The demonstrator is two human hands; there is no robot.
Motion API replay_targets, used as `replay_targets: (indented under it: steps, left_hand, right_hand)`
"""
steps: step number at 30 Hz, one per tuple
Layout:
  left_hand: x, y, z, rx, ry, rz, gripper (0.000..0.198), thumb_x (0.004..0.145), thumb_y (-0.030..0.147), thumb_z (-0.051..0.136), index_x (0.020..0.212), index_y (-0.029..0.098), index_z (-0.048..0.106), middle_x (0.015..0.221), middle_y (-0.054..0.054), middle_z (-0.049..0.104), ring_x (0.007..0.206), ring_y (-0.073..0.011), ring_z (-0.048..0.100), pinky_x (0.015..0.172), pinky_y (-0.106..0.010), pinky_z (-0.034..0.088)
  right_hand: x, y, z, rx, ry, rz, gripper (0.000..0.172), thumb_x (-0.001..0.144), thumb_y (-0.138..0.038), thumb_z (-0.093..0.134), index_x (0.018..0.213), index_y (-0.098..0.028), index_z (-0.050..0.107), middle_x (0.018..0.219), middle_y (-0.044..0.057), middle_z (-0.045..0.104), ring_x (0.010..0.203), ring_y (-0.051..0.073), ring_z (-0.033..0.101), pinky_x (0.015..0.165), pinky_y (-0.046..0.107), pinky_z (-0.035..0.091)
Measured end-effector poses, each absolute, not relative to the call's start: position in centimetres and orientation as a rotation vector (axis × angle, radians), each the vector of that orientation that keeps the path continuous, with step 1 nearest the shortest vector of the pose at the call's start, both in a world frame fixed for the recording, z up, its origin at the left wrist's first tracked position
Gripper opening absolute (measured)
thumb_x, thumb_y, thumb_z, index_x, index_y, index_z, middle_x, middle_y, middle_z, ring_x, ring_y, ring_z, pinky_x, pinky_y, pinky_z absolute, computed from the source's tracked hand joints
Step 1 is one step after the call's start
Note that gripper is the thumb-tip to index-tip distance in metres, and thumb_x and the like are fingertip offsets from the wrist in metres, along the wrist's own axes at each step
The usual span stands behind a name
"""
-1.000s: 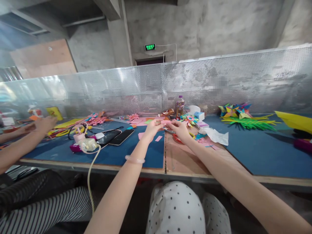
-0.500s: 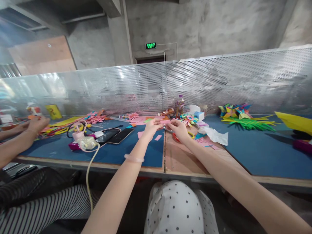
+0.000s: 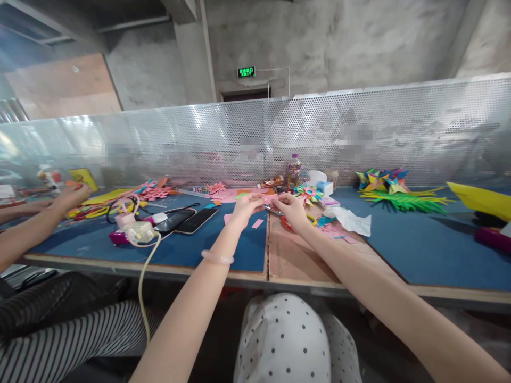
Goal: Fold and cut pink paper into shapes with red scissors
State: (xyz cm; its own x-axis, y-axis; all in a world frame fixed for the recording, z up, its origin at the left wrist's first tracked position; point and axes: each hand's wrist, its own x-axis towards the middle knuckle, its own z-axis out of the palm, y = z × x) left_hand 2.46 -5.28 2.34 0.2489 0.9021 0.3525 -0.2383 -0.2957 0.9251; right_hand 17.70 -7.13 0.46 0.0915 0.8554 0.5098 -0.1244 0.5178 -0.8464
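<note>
My left hand (image 3: pixel 246 208) and my right hand (image 3: pixel 290 207) meet above the middle of the blue table top (image 3: pixel 223 246), fingers pinched together on a small pink paper piece (image 3: pixel 268 198) held between them. A pale bangle (image 3: pixel 217 258) circles my left wrist. Scissors with red and yellow handles (image 3: pixel 297 223) lie just under my right hand. A loose pink paper scrap (image 3: pixel 257 223) rests on the table below my left hand.
Two phones (image 3: pixel 186 219) and a charger with a cable (image 3: pixel 138 234) lie to the left. A bottle (image 3: pixel 294 171), paper flowers (image 3: pixel 308 194), white tissue (image 3: pixel 353 219) and green paper strips (image 3: pixel 403 201) sit further back. Another person's hand (image 3: pixel 69 197) works at far left. A perforated metal screen (image 3: pixel 359 133) backs the table.
My hands stay together on the pink piece, shifting very slightly. The other person's hand at far left has moved a little over the yellow paper.
</note>
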Motion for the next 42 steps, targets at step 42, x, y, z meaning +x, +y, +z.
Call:
replay_targets:
  steps: [42]
  left_hand:
    - [2.5,-6.1,2.7,1.623,0.818,1.271,0.034,0.065,0.034,0.07,0.092,0.013,0.066,0.092,-0.013,0.068,0.081,-0.0218,0.063,0.058,-0.026,0.047]
  right_hand:
    - [18.0,-6.7,0.0,-0.664,-1.342,0.939,0.043,0.06,-0.032,0.073,0.096,-0.019,0.053,0.078,0.002,0.065,0.069,0.017,0.063,0.068,0.035,0.052]
